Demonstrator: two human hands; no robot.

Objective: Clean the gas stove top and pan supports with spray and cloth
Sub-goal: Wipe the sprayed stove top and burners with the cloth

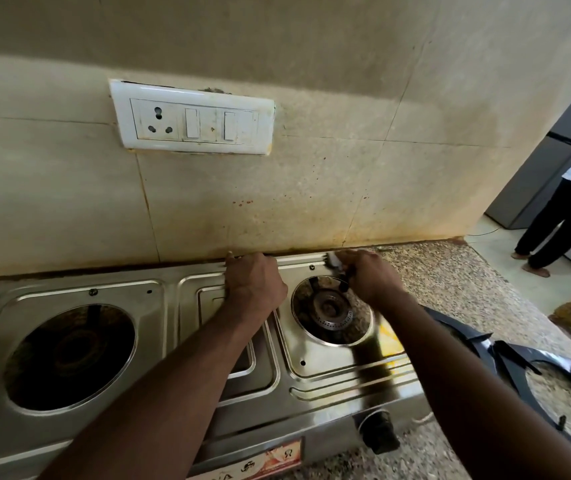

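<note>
1. The stove top (159, 341) sits on the speckled table (450, 278) against the tiled wall; both pan supports (505, 355) are already off and lie on the table just to its right, so the stripping-down step looks done.
2. The left hand (254, 282) lies on the stove's rear edge between the burners; its fingers fold over the rim out of sight, so I cannot tell whether they grip or only brace.
3. The right hand (370, 275) pinches a small tool (341, 268), pale at the tip and dark in the handle; whether it is a brush or wadded cloth is unclear; its tip is at the back corner, just behind the right burner (332, 306).
4. Judged from this, the work is in mid-course, on detail scrubbing along the rear seam; the steel mostly shines, but a yellow patch (389, 337) right of that burner may be residue or a reflection.
5. Apparently left: the left burner well (69, 355), the front panel by the knob (379, 431), and the pan supports themselves; no spray bottle is in view.
</note>
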